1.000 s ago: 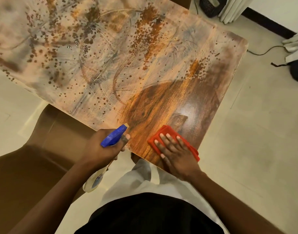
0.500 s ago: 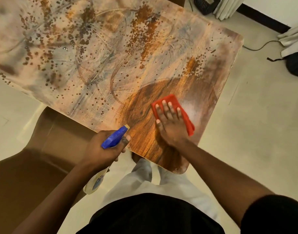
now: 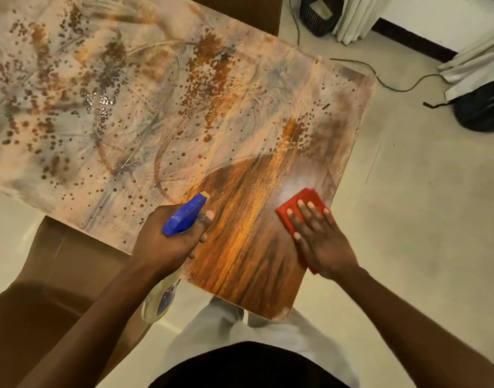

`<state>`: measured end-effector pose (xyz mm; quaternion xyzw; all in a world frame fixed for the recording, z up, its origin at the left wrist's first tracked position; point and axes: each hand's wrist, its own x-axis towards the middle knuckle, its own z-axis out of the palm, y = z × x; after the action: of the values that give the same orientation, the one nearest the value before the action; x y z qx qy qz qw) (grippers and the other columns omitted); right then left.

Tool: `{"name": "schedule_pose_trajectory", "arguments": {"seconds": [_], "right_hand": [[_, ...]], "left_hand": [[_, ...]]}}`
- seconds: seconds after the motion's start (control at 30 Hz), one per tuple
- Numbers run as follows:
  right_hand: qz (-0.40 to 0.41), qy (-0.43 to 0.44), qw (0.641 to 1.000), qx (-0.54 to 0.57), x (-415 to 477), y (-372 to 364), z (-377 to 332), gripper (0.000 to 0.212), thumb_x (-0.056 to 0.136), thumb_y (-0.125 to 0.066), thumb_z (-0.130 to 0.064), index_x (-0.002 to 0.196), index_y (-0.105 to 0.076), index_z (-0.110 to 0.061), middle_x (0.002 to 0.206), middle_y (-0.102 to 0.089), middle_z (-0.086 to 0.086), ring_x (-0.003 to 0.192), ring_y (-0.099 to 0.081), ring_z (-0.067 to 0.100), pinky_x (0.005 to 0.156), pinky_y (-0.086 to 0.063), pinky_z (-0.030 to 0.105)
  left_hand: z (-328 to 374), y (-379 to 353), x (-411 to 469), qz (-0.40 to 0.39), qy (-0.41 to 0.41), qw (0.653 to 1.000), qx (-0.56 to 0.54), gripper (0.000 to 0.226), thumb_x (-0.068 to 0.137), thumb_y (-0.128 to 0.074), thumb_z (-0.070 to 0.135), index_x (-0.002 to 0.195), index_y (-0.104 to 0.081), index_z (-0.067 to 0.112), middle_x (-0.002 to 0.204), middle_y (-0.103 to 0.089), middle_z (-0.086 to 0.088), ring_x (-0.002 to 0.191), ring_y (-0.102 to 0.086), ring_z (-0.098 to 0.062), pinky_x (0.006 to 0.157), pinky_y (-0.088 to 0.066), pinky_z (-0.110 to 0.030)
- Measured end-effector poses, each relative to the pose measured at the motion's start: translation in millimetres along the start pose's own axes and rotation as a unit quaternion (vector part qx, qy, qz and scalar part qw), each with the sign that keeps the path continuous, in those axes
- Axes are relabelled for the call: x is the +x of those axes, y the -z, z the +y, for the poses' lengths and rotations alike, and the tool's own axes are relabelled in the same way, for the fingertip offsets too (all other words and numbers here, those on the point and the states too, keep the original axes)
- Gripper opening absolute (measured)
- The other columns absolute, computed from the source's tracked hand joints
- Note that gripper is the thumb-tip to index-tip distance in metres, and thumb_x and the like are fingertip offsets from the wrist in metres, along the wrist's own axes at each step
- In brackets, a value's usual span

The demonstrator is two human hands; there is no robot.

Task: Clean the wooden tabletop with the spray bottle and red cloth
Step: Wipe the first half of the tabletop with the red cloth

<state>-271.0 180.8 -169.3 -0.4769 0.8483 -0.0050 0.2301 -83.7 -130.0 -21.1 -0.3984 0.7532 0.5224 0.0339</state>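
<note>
The wooden tabletop [image 3: 156, 113] fills the upper left of the head view, coated in pale smeared film with dark droplets; its near corner is wiped to shiny brown wood. My left hand [image 3: 167, 239] grips the spray bottle [image 3: 185, 215] by its blue trigger head, over the near table edge, with the clear body hanging below. My right hand [image 3: 318, 239] lies flat, fingers spread, pressing the folded red cloth [image 3: 301, 204] onto the wiped wood near the right edge.
A brown chair seat [image 3: 58, 264] sits under the table's near left edge. On the pale floor to the right lie a dark cable [image 3: 394, 85], white curtains [image 3: 472, 65] and a black bag [image 3: 483, 107]. A dark basket [image 3: 318, 15] stands at the top.
My right hand slid the red cloth away from the near corner, then to the right, close to the table's right edge. My left hand moved over the table edge with the bottle.
</note>
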Motion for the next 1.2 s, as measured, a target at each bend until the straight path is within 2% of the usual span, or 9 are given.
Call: {"name": "schedule_pose_trajectory", "arguments": {"seconds": [0.17, 0.33, 0.53, 0.63, 0.7, 0.77, 0.87, 1.0, 1.2], "right_hand": [[0.046, -0.097, 0.994, 0.024, 114.5, 69.2, 81.7, 0.067, 0.112, -0.005, -0.053, 0.174, 0.002, -0.029, 0.181, 0.005, 0.005, 0.168, 0.005, 0.027, 0.134, -0.007, 0.056], [0.058, -0.158, 0.984, 0.050, 217.0, 98.5, 60.5, 0.068, 0.113, -0.011, -0.047, 0.173, 0.011, -0.023, 0.179, 0.019, 0.010, 0.166, 0.017, 0.029, 0.133, 0.008, 0.054], [-0.008, 0.070, 0.997, 0.040, 230.9, 66.2, -103.2, 0.072, 0.112, -0.021, -0.047, 0.171, 0.015, -0.026, 0.178, 0.022, 0.011, 0.163, 0.024, 0.032, 0.132, 0.005, 0.060], [-0.078, 0.199, 0.977, -0.023, 191.6, 39.9, -176.3, 0.079, 0.108, -0.034, -0.060, 0.172, -0.014, -0.018, 0.181, 0.000, 0.012, 0.166, 0.014, 0.033, 0.132, 0.007, 0.060], [-0.065, 0.250, 0.965, -0.045, 157.2, 17.6, -190.0, 0.070, 0.110, -0.039, -0.051, 0.171, -0.022, -0.021, 0.181, -0.013, 0.010, 0.168, 0.002, 0.031, 0.133, 0.004, 0.057], [-0.044, 0.266, 0.962, -0.029, 124.3, -2.5, -173.5, 0.065, 0.114, -0.034, -0.043, 0.173, -0.013, -0.026, 0.182, -0.008, 0.005, 0.168, 0.003, 0.026, 0.133, -0.002, 0.054], [-0.026, 0.206, 0.978, 0.013, 93.1, -9.9, -126.9, 0.062, 0.117, -0.030, -0.041, 0.174, -0.007, -0.033, 0.182, -0.002, -0.003, 0.168, 0.004, 0.019, 0.134, 0.003, 0.050], [0.012, 0.025, 0.999, 0.016, 80.7, 8.0, -47.3, 0.063, 0.117, -0.022, -0.047, 0.173, 0.004, -0.037, 0.181, 0.009, -0.005, 0.167, 0.011, 0.018, 0.133, 0.008, 0.052], [0.068, -0.169, 0.983, 0.021, 130.9, 54.0, 53.7, 0.063, 0.115, -0.010, -0.052, 0.173, 0.008, -0.035, 0.181, 0.011, -0.001, 0.167, 0.012, 0.024, 0.134, 0.004, 0.054]], "left_hand": [[21.1, -7.3, 23.3, 0.017, 0.007, 1.000, -0.017, 0.034, 0.103, -0.069, 0.029, 0.072, -0.075, 0.015, 0.060, -0.075, -0.006, 0.048, -0.070, -0.023, 0.074, -0.066, -0.057], [28.8, -7.8, 39.1, 0.049, 0.020, 0.998, -0.037, 0.029, 0.103, -0.068, 0.021, 0.076, -0.076, 0.016, 0.066, -0.076, -0.015, 0.049, -0.069, -0.022, 0.071, -0.064, -0.055], [36.4, 3.5, 53.4, 0.066, 0.029, 0.997, -0.035, 0.031, 0.103, -0.068, 0.025, 0.074, -0.075, 0.018, 0.070, -0.079, -0.012, 0.050, -0.070, -0.024, 0.071, -0.061, -0.044], [40.3, 13.5, 65.6, 0.059, 0.023, 0.998, -0.014, 0.034, 0.103, -0.068, 0.032, 0.074, -0.075, 0.016, 0.065, -0.076, -0.018, 0.051, -0.068, -0.028, 0.068, -0.057, -0.044], [44.7, 20.8, 73.0, 0.055, 0.014, 0.998, -0.010, 0.040, 0.100, -0.071, 0.041, 0.071, -0.075, 0.014, 0.060, -0.073, -0.016, 0.047, -0.066, -0.023, 0.067, -0.056, -0.042], [50.1, 24.8, 78.7, 0.037, -0.003, 0.999, 0.000, 0.039, 0.093, -0.069, 0.049, 0.071, -0.076, 0.017, 0.060, -0.075, -0.014, 0.046, -0.068, -0.025, 0.066, -0.056, -0.037], [50.3, 28.8, 95.7, 0.017, 0.001, 1.000, 0.000, 0.039, 0.098, -0.073, 0.042, 0.069, -0.076, 0.017, 0.059, -0.076, -0.012, 0.045, -0.068, -0.024, 0.066, -0.055, -0.034], [50.2, 23.1, 116.6, -0.005, -0.007, 1.000, 0.012, 0.037, 0.100, -0.071, 0.037, 0.070, -0.076, 0.016, 0.061, -0.076, -0.015, 0.045, -0.069, -0.025, 0.068, -0.060, -0.037], [57.5, 16.1, 141.0, -0.031, -0.011, 0.999, 0.016, 0.043, 0.101, -0.070, 0.038, 0.068, -0.076, 0.012, 0.055, -0.073, -0.012, 0.042, -0.067, -0.022, 0.070, -0.062, -0.041]]}}
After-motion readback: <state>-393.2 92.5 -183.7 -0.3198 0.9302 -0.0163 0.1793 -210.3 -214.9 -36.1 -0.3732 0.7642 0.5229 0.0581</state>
